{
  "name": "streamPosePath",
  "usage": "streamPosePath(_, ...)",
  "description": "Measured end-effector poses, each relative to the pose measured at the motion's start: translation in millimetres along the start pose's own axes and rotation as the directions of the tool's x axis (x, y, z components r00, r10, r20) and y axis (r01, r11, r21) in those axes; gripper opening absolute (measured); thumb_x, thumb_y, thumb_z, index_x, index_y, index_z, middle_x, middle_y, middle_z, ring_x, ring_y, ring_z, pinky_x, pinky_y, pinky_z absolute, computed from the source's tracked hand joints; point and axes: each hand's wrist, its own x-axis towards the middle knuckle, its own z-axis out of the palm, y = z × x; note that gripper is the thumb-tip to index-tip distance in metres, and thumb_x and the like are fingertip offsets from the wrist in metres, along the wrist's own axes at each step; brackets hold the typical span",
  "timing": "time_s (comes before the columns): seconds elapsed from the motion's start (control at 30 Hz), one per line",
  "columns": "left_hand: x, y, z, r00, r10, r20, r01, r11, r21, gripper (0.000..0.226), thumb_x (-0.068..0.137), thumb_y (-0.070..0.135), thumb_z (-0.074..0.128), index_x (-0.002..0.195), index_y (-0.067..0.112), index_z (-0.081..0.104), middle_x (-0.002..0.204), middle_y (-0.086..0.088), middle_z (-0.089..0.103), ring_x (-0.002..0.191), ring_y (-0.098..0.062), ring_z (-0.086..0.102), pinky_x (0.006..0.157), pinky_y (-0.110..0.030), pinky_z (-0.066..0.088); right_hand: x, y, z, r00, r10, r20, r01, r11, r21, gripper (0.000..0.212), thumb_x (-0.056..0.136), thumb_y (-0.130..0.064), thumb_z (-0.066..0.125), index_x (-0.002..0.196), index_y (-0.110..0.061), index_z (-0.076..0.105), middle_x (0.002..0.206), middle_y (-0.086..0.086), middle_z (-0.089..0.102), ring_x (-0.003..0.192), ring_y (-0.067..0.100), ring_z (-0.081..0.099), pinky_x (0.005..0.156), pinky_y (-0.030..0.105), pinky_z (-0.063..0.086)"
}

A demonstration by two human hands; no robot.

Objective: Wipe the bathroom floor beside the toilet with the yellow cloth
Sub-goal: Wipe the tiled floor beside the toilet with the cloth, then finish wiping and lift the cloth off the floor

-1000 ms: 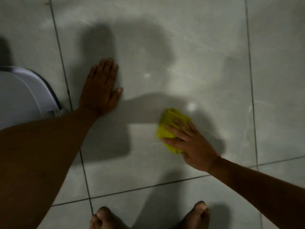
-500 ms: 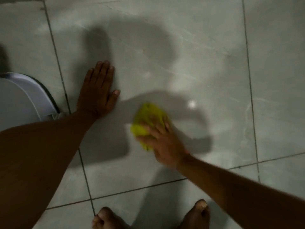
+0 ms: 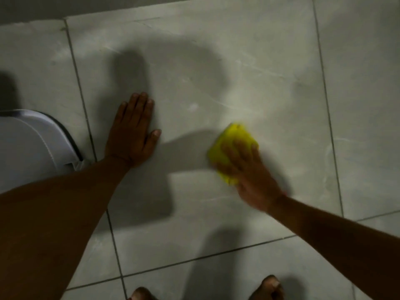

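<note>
A folded yellow cloth (image 3: 230, 144) lies flat on the grey tiled floor (image 3: 238, 72), right of centre. My right hand (image 3: 251, 176) presses down on it, fingers spread over its near half, and looks motion-blurred. My left hand (image 3: 132, 135) rests flat on the same tile, palm down, fingers together and thumb out, holding nothing. The white toilet (image 3: 28, 148) shows at the left edge, just left of my left wrist.
Dark grout lines (image 3: 326, 105) divide the large tiles. The base of a wall (image 3: 32, 9) runs along the top left. My bare toes (image 3: 270, 286) show at the bottom edge. Arm shadows fall across the middle tile.
My right hand slid the cloth left toward my left hand, then back to the right. My left hand has stayed planted on the floor.
</note>
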Motion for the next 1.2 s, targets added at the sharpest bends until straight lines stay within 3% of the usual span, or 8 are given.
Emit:
streamPosePath(0.07, -0.4, -0.5, 0.4, 1.000, 0.003, -0.002, -0.003, 1.000, 0.007, 0.072, 0.099, 0.046, 0.035, 0.158, 0.005, 0.028, 0.167, -0.019, 0.026, 0.157, -0.035, 0.021, 0.127, -0.051, 0.017, -40.7, 18.3, -1.9, 0.977, -0.155, 0.147, 0.167, 0.983, -0.071, 0.077, 0.076, -0.019, 0.047, 0.147, -0.037, 0.025, 0.160, 0.007, 0.021, 0.148, 0.039, 0.011, 0.114, 0.066, 0.019)
streamPosePath(0.17, 1.0, 0.5, 0.3, 1.000, 0.009, -0.006, -0.009, 1.000, -0.003, 0.072, 0.098, 0.045, 0.036, 0.158, 0.005, 0.029, 0.167, -0.019, 0.026, 0.156, -0.036, 0.021, 0.127, -0.051, 0.018, -28.7, 66.2, -22.9, 0.984, 0.162, -0.070, -0.160, 0.986, 0.042, 0.069, 0.082, -0.010, 0.049, 0.146, -0.028, 0.030, 0.155, 0.019, 0.029, 0.144, 0.046, 0.020, 0.110, 0.067, 0.026)
streamPosePath(0.33, -1.4, -1.1, 1.1, 1.000, 0.006, 0.009, -0.006, 1.000, -0.008, 0.072, 0.099, 0.045, 0.035, 0.159, 0.006, 0.027, 0.167, -0.019, 0.025, 0.157, -0.036, 0.021, 0.128, -0.050, 0.017, 114.1, 68.5, -49.2, 0.473, 0.867, -0.155, -0.797, 0.497, 0.342, 0.071, 0.081, -0.021, 0.054, 0.146, -0.037, 0.030, 0.161, 0.007, 0.017, 0.148, 0.036, 0.009, 0.116, 0.063, 0.012)
streamPosePath(0.53, -0.6, 3.2, -7.7, 0.993, 0.003, 0.116, -0.005, 1.000, 0.012, 0.073, 0.099, 0.043, 0.034, 0.159, 0.002, 0.024, 0.168, -0.022, 0.020, 0.157, -0.039, 0.016, 0.127, -0.052, 0.014, 93.0, 3.8, -31.8, 0.942, 0.314, -0.117, -0.291, 0.939, 0.184, 0.068, 0.073, -0.010, 0.058, 0.137, -0.031, 0.049, 0.158, 0.008, 0.028, 0.147, 0.037, 0.014, 0.117, 0.062, 0.009)
streamPosePath(0.8, -25.1, 70.6, -70.5, 0.810, -0.165, 0.563, 0.335, 0.917, -0.214, 0.079, 0.085, 0.030, 0.032, 0.160, 0.007, 0.024, 0.170, -0.016, 0.014, 0.159, -0.034, 0.011, 0.129, -0.038, 0.015, -41.7, -104.0, -23.6, 0.943, 0.302, 0.142, -0.330, 0.788, 0.519, 0.063, 0.072, 0.012, 0.052, 0.127, -0.017, 0.061, 0.149, 0.012, 0.043, 0.143, 0.034, 0.028, 0.118, 0.049, 0.022)
streamPosePath(0.87, -54.3, 97.6, -89.9, 0.741, -0.247, 0.625, 0.569, 0.724, -0.389, 0.067, 0.089, 0.027, 0.033, 0.155, 0.012, 0.038, 0.165, -0.014, 0.032, 0.154, -0.029, 0.028, 0.125, -0.030, 0.023, -41.0, -116.5, -56.8, 0.877, 0.446, 0.180, -0.416, 0.517, 0.748, 0.054, 0.077, 0.020, 0.050, 0.119, -0.011, 0.064, 0.140, 0.019, 0.052, 0.129, 0.024, 0.048, 0.109, 0.022, 0.033)
streamPosePath(1.03, -112.6, 149.2, -172.2, 0.520, -0.397, 0.756, 0.793, -0.106, -0.601, 0.037, 0.102, 0.012, 0.054, 0.139, 0.011, 0.059, 0.146, -0.011, 0.058, 0.133, -0.022, 0.054, 0.117, -0.033, 0.035, -47.6, -142.0, -167.0, 0.852, 0.413, 0.321, -0.390, 0.094, 0.916, 0.048, 0.081, 0.026, 0.047, 0.124, 0.006, 0.056, 0.130, 0.023, 0.057, 0.107, 0.011, 0.062, 0.097, 0.018, 0.048)
streamPosePath(1.2, -162.4, 166.3, -296.4, 0.542, -0.290, 0.789, 0.688, -0.386, -0.615, 0.024, 0.103, 0.024, 0.047, 0.109, 0.030, 0.070, 0.112, 0.012, 0.072, 0.107, -0.005, 0.064, 0.091, -0.031, 0.048, -60.3, -189.2, -271.6, 0.761, 0.260, 0.595, -0.495, -0.362, 0.790, 0.054, 0.083, 0.016, 0.035, 0.130, -0.005, 0.053, 0.107, 0.017, 0.070, 0.094, 0.035, 0.066, 0.071, 0.043, 0.058)
